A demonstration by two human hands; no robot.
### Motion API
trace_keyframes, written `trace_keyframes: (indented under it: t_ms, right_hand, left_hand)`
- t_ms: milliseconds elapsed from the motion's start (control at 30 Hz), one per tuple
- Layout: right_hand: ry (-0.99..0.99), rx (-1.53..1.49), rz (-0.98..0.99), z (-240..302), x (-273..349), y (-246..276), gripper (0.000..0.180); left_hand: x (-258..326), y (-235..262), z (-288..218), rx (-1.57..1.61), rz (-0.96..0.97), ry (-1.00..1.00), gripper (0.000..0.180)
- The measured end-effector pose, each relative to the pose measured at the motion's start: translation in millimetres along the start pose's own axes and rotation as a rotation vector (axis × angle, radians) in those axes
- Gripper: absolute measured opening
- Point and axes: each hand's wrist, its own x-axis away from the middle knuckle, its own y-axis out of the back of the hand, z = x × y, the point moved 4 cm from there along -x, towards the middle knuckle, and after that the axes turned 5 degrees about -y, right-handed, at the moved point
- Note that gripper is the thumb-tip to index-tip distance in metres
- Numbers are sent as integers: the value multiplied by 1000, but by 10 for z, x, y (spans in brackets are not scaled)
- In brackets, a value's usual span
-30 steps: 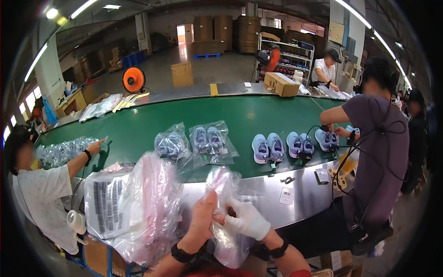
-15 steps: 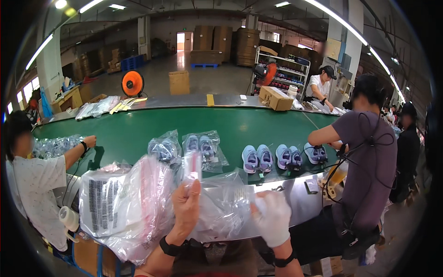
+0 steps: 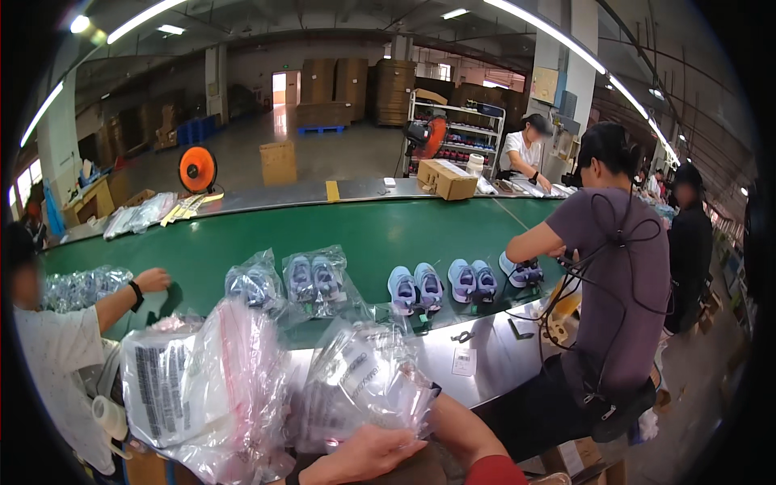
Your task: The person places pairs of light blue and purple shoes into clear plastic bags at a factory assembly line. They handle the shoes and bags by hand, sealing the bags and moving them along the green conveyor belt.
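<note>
The long green conveyor belt runs across in front of me, its steel edge just below it. On the belt, ahead of me, lie pairs of small light-blue shoes: two sealed in clear bags, the rest bare. At my left stands a bulky stack of clear plastic bags with a printed white label. Just beside it, above the steel edge, is the crinkled clear plastic bag I hold. My left hand cups its bottom from below, fingers partly curled. My right hand is hidden behind the bag, so I cannot tell its grip.
</note>
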Motion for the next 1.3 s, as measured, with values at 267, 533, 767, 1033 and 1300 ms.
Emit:
trace_keyframes:
  t_ms: [267,533,767,1033,1300]
  right_hand:
    - [-10,42,168,-84,-4,-154,20]
    - [-3,-741,254,-144,-58,900,31]
    - [-470,433,8,-1812,-791,708,55]
    - [-701,434,-149,-2249,-896,204,33]
    - [-713,-484,-170,-1798,-402,857,50]
  left_hand:
    - [-51,411,519,-272,-450,103,27]
    - [-102,929,869,-10,-964,327,32]
    - [-145,728,1109,241,-849,470,32]
    - [-144,723,1059,218,-916,537,44]
    - [-135,759,1026,198,-896,570,33]
